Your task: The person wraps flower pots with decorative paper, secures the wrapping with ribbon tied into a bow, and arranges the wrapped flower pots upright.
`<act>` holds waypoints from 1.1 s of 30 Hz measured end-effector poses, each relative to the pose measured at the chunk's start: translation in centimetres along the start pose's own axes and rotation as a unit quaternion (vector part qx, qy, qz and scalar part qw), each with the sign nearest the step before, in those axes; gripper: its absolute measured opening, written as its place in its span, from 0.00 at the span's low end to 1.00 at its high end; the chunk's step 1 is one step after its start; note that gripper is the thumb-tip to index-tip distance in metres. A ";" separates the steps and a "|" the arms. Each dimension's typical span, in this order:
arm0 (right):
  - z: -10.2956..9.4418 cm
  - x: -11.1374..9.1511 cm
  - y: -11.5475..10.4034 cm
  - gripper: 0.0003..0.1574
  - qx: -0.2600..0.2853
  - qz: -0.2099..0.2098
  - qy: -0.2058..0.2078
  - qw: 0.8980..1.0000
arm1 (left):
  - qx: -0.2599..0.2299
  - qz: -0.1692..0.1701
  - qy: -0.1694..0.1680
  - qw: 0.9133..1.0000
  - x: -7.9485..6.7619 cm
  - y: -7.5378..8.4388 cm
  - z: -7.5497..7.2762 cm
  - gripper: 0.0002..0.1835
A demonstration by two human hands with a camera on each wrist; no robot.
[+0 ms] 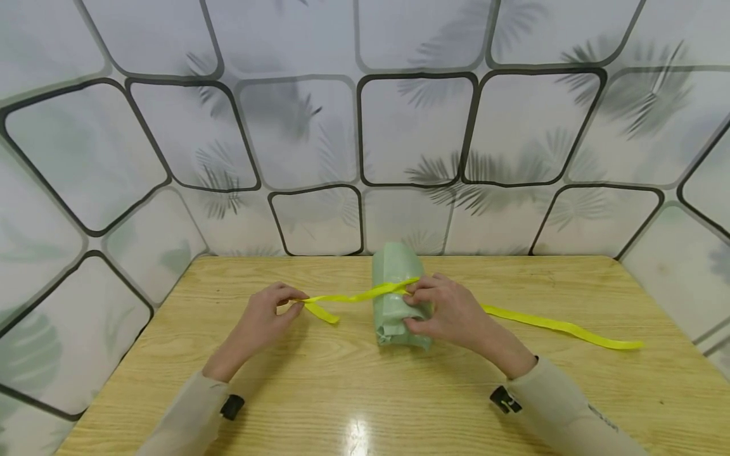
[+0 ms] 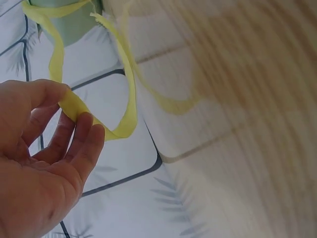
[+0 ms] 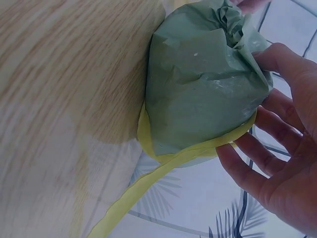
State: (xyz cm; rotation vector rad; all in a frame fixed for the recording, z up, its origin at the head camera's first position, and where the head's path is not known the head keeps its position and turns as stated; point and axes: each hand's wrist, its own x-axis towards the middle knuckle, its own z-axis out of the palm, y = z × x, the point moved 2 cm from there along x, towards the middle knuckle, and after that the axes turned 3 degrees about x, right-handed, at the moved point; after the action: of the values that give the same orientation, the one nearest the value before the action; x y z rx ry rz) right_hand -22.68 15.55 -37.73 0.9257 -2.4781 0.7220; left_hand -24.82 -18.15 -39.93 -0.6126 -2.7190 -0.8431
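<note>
your left hand (image 1: 268, 316) pinches the ribbon (image 1: 376, 291) out sideways, likely so it won't sag, while your right hand (image 1: 450, 313) curls its fingers (image 3: 241, 170) on the roll (image 1: 393, 261), probably steadying it on the counter (image 1: 296, 405).

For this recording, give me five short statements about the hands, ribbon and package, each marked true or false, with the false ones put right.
1. The left hand pinches the yellow ribbon. True.
2. The right hand touches the pale green wrapped package. True.
3. The yellow ribbon lies wholly apart from the package. False: it crosses over the package.
4. Beyond the right hand, the yellow ribbon trails off to the right. True.
5. The left hand is pressed against the package too. False: it is apart from the package.
</note>
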 end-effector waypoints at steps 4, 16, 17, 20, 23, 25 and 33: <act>0.1 0.0 0.1 0.14 0.000 -0.005 0.001 1.000 | 0.004 -0.008 0.007 1.000 -0.2 -0.8 -0.4 0.08; 0.1 0.0 0.0 0.16 0.002 -0.003 0.002 1.000 | 0.008 -0.035 0.015 0.999 -0.4 -2.4 -1.2 0.09; 0.1 0.0 0.0 0.16 0.002 -0.001 0.000 1.000 | 0.009 -0.035 0.015 0.999 -0.4 -2.4 -1.2 0.09; 0.1 0.1 -0.1 0.16 0.004 -0.001 -0.004 1.000 | 0.012 -0.038 0.013 0.999 -0.3 -2.4 -1.5 0.09; 0.1 0.1 -0.2 0.16 0.007 -0.006 -0.007 1.000 | 0.037 -0.040 -0.014 0.998 0.1 -2.1 -2.1 0.12; 0.0 0.1 -0.1 0.15 0.006 -0.005 -0.006 1.000 | 0.070 -0.041 -0.055 0.995 0.8 -1.3 -2.4 0.15; 0.0 0.0 0.2 0.16 0.008 0.006 -0.010 1.000 | 0.060 0.035 -0.080 0.994 4.3 6.3 -0.8 0.16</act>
State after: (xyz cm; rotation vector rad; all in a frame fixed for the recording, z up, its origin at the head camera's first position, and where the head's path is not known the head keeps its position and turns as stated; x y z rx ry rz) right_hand -22.85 15.69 -37.76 0.9290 -2.5003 0.7413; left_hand -25.72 -12.54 -34.79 -0.7741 -2.8459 -0.6337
